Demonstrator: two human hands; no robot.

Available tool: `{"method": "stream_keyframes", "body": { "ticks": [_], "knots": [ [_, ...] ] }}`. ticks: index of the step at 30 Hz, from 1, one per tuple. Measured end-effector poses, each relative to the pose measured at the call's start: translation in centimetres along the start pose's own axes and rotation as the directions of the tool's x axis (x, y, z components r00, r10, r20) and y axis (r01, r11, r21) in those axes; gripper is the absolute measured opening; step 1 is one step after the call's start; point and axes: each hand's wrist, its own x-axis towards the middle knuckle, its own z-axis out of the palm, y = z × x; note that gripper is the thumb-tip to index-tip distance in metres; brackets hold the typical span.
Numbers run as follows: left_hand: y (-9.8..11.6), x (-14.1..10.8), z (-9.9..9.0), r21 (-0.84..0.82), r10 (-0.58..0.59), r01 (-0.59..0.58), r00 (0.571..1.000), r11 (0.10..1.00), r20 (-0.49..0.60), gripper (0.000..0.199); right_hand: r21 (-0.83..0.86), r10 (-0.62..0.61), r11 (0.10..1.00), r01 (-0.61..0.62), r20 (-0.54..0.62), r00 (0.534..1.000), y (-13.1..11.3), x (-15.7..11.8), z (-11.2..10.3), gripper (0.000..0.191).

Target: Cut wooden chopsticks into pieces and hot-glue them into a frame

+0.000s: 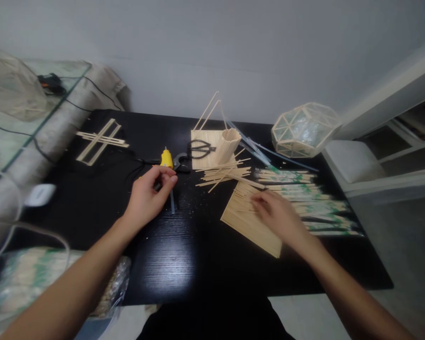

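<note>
My left hand (149, 194) is just in front of a yellow glue gun (166, 159), with thumb and fingertips drawn together. What lies in that pinch, if anything, cannot be seen. A translucent glue stick (173, 202) shows just beyond the fingertips. Over a flat panel of thin wooden sticks (250, 226), my right hand (281, 217) has its fingers curled closed. Motion blurs these fingertips, and anything between them is too small to name. A loose pile of wooden sticks (223, 174) lies just behind the panel.
Behind the pile, a stick cylinder (228, 145) stands on a square base (206, 159) beside black-handled scissors (202, 148). Wrapped stick bundles (306, 191) and a faceted frame (304, 130) are right. Crossed stick frames (101, 141) lie left. A plastic-wrapped bundle (31, 274) sits front left.
</note>
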Motion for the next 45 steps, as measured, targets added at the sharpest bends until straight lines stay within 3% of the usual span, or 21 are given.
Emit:
{"method": "stream_keyframes", "body": {
  "ticks": [7,11,15,23,26,32,38,45],
  "knots": [
    [-0.6,0.6,-1.0,0.316,0.017,0.017,0.994,0.948,-0.104,0.013,-0.059,-0.056,0.996,0.059,0.054,0.997,0.1,1.5,1.4,0.013],
    [-0.8,1.1,-1.2,0.594,-0.051,0.076,0.997,0.801,-0.059,0.029,-0.049,-0.070,0.996,0.074,0.076,0.995,0.0,1.7,1.2,0.013],
    [-1.2,1.2,-0.9,0.726,-0.135,0.106,0.991,0.680,-0.018,0.046,0.011,-0.061,0.998,0.060,0.044,0.997,-0.9,2.1,0.4,0.018],
    [-2.0,1.2,-0.8,0.744,-0.147,0.088,0.989,0.662,0.013,0.046,0.244,-0.029,0.969,0.033,-0.021,0.999,-3.3,4.5,0.7,0.009],
    [-2.1,1.2,-0.8,0.735,-0.143,0.089,0.990,0.672,0.010,0.045,0.317,-0.033,0.948,0.026,0.016,0.999,-4.5,5.6,1.5,0.003],
    [-2.1,1.1,-0.7,0.711,-0.139,0.087,0.990,0.698,0.016,0.046,0.243,-0.239,0.951,0.192,0.184,0.953,-6.4,7.2,3.3,0.014],
    [-1.4,1.2,-0.7,0.699,-0.180,0.117,0.983,0.706,0.018,0.047,0.098,-0.266,0.963,0.252,0.168,0.949,-5.9,7.7,4.6,0.019],
    [-1.8,1.1,-0.5,0.707,-0.151,0.092,0.988,0.701,0.021,0.044,0.017,-0.450,0.892,0.452,0.146,0.881,-4.5,7.9,5.5,0.023]
  ]
}}
